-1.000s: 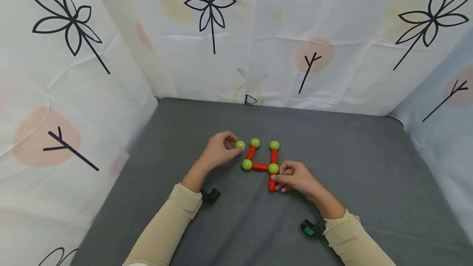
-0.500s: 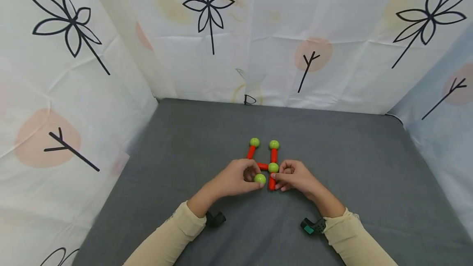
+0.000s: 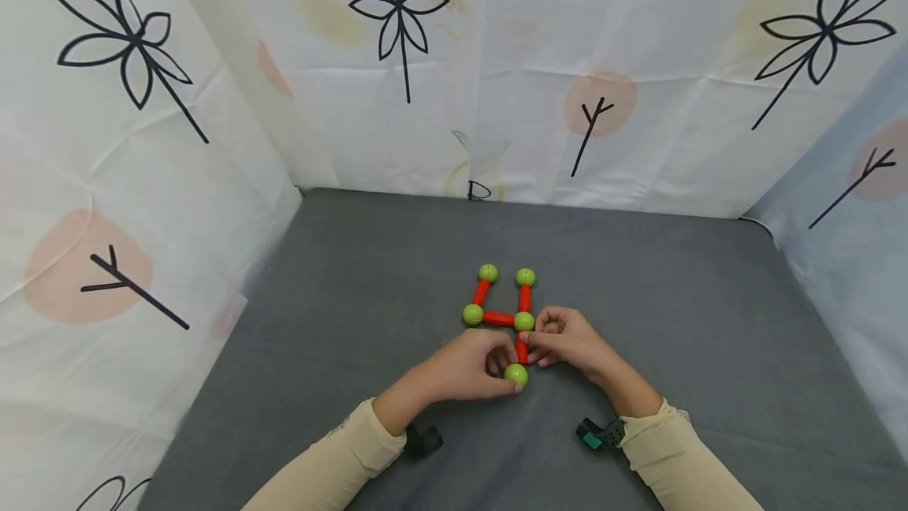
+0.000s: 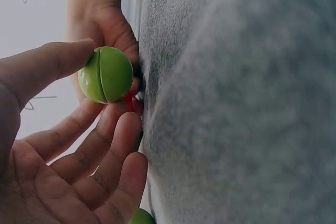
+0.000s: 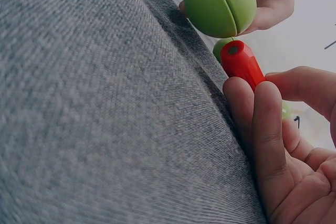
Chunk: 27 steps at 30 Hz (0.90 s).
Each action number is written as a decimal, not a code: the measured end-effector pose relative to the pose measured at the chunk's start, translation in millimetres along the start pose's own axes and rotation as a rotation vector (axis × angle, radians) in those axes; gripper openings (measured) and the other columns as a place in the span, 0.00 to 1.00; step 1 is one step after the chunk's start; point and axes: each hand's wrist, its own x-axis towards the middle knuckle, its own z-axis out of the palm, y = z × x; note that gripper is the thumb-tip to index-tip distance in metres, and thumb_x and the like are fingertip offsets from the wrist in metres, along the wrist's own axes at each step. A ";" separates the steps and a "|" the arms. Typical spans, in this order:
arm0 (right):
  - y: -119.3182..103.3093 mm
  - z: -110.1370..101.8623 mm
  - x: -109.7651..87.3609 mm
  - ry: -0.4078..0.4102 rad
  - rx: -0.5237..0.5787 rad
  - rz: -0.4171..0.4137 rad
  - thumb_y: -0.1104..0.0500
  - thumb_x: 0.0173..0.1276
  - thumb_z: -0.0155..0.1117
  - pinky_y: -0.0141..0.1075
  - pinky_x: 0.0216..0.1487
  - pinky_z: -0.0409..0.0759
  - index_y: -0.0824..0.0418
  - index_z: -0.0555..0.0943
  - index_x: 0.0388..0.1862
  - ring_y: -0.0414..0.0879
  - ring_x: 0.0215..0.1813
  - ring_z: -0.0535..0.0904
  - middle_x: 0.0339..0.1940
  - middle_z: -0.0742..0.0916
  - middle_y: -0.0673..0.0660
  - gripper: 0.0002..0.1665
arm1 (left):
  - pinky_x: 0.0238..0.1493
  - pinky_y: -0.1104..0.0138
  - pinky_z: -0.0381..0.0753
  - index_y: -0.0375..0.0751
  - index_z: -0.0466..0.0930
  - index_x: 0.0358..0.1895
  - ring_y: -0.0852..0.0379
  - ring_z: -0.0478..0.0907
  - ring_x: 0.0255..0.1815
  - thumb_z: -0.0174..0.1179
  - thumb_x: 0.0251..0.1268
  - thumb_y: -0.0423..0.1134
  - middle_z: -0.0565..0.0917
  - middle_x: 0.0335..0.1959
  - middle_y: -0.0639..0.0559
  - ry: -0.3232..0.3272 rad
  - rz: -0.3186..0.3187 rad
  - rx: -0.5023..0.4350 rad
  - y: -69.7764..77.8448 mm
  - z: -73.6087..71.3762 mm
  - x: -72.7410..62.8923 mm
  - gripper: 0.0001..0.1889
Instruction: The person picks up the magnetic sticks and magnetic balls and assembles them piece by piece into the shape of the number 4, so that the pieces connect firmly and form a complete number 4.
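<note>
My left hand pinches a green ball between thumb and fingers; a seam runs round the ball. In the head view it sits at the near end of a red rod. My right hand pinches that rod from the right side. The right wrist view shows the rod's round end facing the ball; whether they touch I cannot tell. The rod's far end meets a green junction ball. From there one red rod runs away from me and another red rod runs left to a corner ball.
A third red rod leads from the corner ball to a far green ball. Another green ball tops the right-hand rod. Everything lies on a grey cloth-covered table, with patterned white curtains behind and at the sides.
My left hand has carried the green ball from the far left of the figure, past the corner ball, to the near rod's end. The right hand has kept its grip on the rod.
</note>
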 end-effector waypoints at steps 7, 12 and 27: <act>-0.7 -0.5 -0.5 -0.001 0.003 -0.001 0.61 0.74 0.72 0.36 0.33 0.89 0.66 0.75 0.39 0.44 0.31 0.91 0.29 0.91 0.58 0.14 | 0.45 0.75 0.82 0.52 0.83 0.43 0.67 0.82 0.38 0.77 0.66 0.44 0.84 0.37 0.64 -0.011 -0.005 0.030 2.5 4.2 1.4 0.11; -2.4 -0.8 -1.7 -0.007 0.001 -0.011 0.62 0.74 0.72 0.36 0.33 0.89 0.67 0.74 0.38 0.44 0.31 0.91 0.31 0.91 0.60 0.14 | 0.45 0.75 0.82 0.51 0.83 0.43 0.68 0.82 0.38 0.77 0.66 0.44 0.84 0.36 0.63 -0.007 -0.003 0.030 2.8 5.2 2.1 0.11; -1.8 -0.6 -0.5 -0.009 -0.003 -0.010 0.62 0.74 0.71 0.35 0.33 0.89 0.68 0.75 0.39 0.44 0.30 0.91 0.30 0.91 0.59 0.14 | 0.44 0.75 0.83 0.46 0.83 0.42 0.69 0.81 0.36 0.77 0.65 0.40 0.86 0.37 0.57 0.017 0.000 0.007 2.9 2.2 2.1 0.10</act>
